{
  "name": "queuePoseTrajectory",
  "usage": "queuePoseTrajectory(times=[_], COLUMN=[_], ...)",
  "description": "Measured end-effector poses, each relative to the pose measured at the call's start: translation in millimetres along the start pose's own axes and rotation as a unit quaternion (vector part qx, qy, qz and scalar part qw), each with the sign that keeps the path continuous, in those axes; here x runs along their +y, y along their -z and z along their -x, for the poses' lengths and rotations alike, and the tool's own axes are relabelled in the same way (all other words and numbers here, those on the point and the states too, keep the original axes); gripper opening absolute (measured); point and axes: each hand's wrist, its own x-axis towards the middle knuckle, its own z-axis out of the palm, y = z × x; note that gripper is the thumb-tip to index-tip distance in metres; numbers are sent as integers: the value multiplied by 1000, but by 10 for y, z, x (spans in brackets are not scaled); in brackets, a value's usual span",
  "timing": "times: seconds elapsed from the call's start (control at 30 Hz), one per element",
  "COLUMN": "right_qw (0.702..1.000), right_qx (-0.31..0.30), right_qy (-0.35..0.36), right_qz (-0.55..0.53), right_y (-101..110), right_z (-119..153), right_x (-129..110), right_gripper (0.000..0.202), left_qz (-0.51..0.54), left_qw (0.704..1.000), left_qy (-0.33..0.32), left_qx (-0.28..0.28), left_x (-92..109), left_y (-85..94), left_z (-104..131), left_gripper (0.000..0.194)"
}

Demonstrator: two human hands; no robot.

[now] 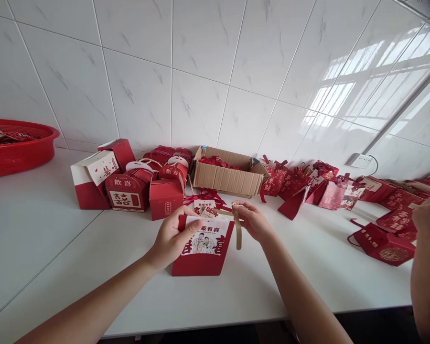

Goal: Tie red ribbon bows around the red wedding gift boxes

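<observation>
Behind the grip, a cardboard carton [229,179] and red gift boxes [127,191] crowd the worktop [139,286]. Left hand [177,234] pinches the red bag [202,265] just beside right hand [251,220], whose fingers press together on a gold ribbon [238,231].

One basin [19,155] far left, one carton [227,180] centre, one power strip [360,161] right, and (there!) one gold ribbon [238,234], one couple-print box [200,264] lower centre.
</observation>
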Motion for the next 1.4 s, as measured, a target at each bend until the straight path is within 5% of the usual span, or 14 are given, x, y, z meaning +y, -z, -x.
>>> queuePoseTrajectory(times=[0.33, 0.53, 0.83, 0.97, 1.2, 1.3, 1.4], right_qw=[970, 903, 852, 817, 817, 797, 784], right_qx=[61, 178, 37, 44, 17, 40, 41], right_qy=[221, 343, 481, 529, 524, 549, 564], right_qz=[77, 190, 205, 224, 238, 247, 256], right_y=[-715, -1031, -927, -898, -879, -867, -856], right_z=[403, 512, 476, 476, 480, 469, 457], right_x=[-302, -109, 93, 113, 131, 144, 140], right_gripper=[16, 17, 35, 40, 47, 47, 46], left_qz=[16, -7, -37, -46, -37, -23, 22], left_qw=[1000, 999, 998, 996, 997, 999, 997], left_qy=[-7, -42, -45, -61, -60, -41, -17], left_qx=[15, 26, 38, 43, 38, 13, -74], left_x=[40, 11, 61, 66, 65, 73, 135], left_y=[-41, -60, -68, -68, -84, -45, 72], left_z=[22, 29, 95, 91, 97, 98, 43], left_gripper=[24, 20, 19, 17, 16, 19, 32])
